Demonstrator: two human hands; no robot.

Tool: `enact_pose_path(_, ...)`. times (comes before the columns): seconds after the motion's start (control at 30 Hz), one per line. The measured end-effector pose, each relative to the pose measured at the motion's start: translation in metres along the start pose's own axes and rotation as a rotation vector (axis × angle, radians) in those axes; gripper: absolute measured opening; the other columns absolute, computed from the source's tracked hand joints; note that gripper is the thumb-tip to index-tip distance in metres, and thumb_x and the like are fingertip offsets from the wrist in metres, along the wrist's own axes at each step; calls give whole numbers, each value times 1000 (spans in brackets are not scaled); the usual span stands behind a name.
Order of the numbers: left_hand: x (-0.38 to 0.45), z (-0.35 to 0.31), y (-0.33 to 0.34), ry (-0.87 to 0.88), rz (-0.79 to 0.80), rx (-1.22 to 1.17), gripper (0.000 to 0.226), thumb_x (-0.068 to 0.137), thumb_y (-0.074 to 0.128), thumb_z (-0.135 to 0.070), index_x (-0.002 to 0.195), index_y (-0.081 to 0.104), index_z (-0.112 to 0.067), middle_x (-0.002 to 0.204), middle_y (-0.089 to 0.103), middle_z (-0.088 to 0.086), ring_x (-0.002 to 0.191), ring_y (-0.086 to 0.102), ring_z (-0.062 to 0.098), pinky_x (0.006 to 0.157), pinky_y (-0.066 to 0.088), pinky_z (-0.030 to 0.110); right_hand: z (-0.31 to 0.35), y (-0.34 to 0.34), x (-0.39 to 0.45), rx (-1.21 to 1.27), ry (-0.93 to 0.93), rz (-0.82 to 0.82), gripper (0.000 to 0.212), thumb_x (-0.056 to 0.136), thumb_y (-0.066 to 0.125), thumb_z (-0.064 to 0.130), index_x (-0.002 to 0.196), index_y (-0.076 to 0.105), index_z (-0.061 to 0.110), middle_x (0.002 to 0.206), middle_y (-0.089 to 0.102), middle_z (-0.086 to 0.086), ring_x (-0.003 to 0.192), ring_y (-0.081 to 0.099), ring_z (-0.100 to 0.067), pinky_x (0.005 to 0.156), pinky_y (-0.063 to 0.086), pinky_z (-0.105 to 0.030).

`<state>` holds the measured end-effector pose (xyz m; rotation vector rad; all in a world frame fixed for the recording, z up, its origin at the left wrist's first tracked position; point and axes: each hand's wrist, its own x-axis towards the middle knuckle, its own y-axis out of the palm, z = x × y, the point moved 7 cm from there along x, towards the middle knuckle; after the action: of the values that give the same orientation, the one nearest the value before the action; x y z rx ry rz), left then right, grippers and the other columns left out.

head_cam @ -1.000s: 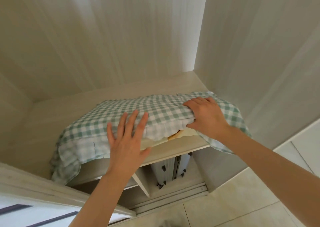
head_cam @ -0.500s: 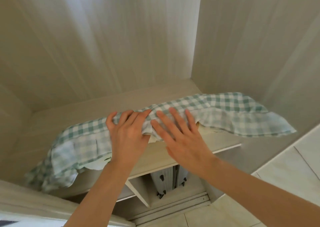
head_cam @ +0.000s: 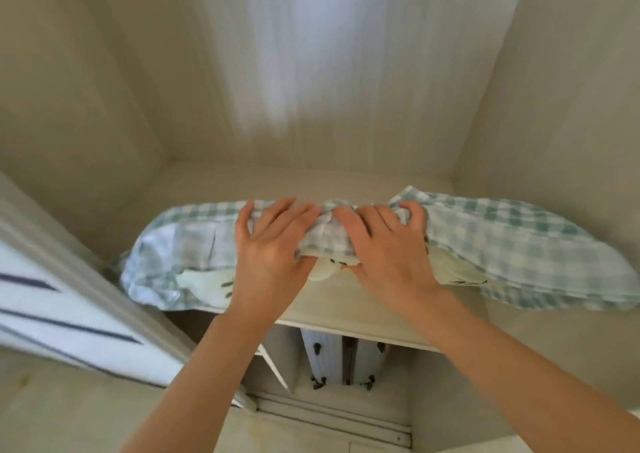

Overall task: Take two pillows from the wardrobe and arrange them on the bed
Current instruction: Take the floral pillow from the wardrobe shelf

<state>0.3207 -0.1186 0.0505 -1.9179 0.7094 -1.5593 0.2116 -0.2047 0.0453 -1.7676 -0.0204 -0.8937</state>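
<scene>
Your left hand (head_cam: 273, 248) and right hand (head_cam: 384, 244) squeeze the checked pillow (head_cam: 502, 241) — both bunching its middle on the shelf (head_cam: 332, 305).

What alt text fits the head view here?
Both hands, left hand and right hand, clutch the middle of a green checked pillow on a wardrobe shelf. A cream cloth with a leaf print shows beneath it.

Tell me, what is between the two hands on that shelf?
A bunched ridge of the checked pillow, gripped by the left hand and right hand, seen in the head view.
</scene>
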Motion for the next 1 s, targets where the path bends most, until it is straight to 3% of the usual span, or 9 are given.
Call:
enact_pose_path(0.1, -25, 0, -20, -193, -83, -33, 48, 84, 70, -10, 132, 62, -13, 141, 56, 3, 141, 41, 23, 114, 25, 57, 2, -3, 19, 82, 15, 87, 74, 56, 83, 23, 122, 51, 19, 97, 67, -1, 95, 60, -25, 84, 26, -43)
enact_pose_path(0.23, -69, 26, -51, -544, -240, -165, 50, 95, 61, -13, 143, 48, -18, 151, 38, -7, 146, 31, 18, 117, 29, 44, -7, -21, 38, 203, 118, -9, 65, 57, 83, 26, 117, 57, 21, 95, 70, -1, 91, 64, -24, 88, 28, -43)
enact_pose_path(0.33, -95, 51, -58, -804, -275, -260, 52, 97, 56, -19, 147, 41, -24, 155, 35, -5, 143, 33, 16, 116, 30, 38, -19, -42, 44, 325, 233, -98, 55, 63, 82, 32, 112, 59, 24, 89, 70, -1, 85, 65, -27, 85, 34, -42)
enact_pose_path(0.43, -109, 66, -57, -945, -267, -292, 53, 100, 53, -27, 150, 35, -23, 155, 36, -2, 136, 41, 23, 111, 37, 39, -30, -65, 45, 489, 342, -159, 51, 66, 81, 40, 110, 60, 24, 84, 69, 2, 81, 66, -30, 80, 43, -43)
enact_pose_path(0.53, -121, 74, -44, -1084, -229, -382, 58, 100, 50, -40, 152, 30, -23, 156, 35, 1, 139, 40, 26, 113, 36, 45, -42, -75, 41, 756, 443, -98, 50, 62, 81, 42, 104, 60, 25, 83, 63, 11, 84, 66, -27, 77, 52, -42)
enact_pose_path(0.67, -130, 73, -18, -1291, -202, -701, 77, 91, 48, -65, 150, 32, -19, 150, 45, 4, 133, 46, 27, 108, 37, 39, -54, -71, 30, 1223, 601, 17, 40, 52, 86, 31, 85, 65, 34, 83, 72, 12, 81, 69, -13, 72, 55, -35)
enact_pose_path(0.73, -135, 69, -9, -1363, -232, -960, 95, 77, 45, -83, 148, 39, -20, 140, 56, 6, 125, 54, 29, 109, 40, 47, -51, -64, 22, 1400, 648, 79, 43, 54, 89, 24, 90, 68, 32, 83, 75, 11, 77, 71, -10, 70, 56, -33)
enact_pose_path(0.8, -139, 64, -11, -1377, -291, -1114, 99, 66, 47, -89, 142, 49, -27, 131, 64, 5, 119, 60, 30, 107, 43, 52, -47, -56, 12, 1498, 678, 103, 44, 56, 88, 19, 95, 69, 29, 84, 76, 10, 75, 72, -8, 68, 54, -30)
enact_pose_path(1.0, -154, 49, -61, -1267, -535, -850, 100, 62, 57, -88, 144, 47, -31, 137, 60, -6, 126, 56, 21, 108, 43, 48, -36, -33, -38, 1547, 767, -65, 46, 61, 80, 30, 105, 67, 27, 94, 75, 8, 86, 71, -11, 76, 55, -33)
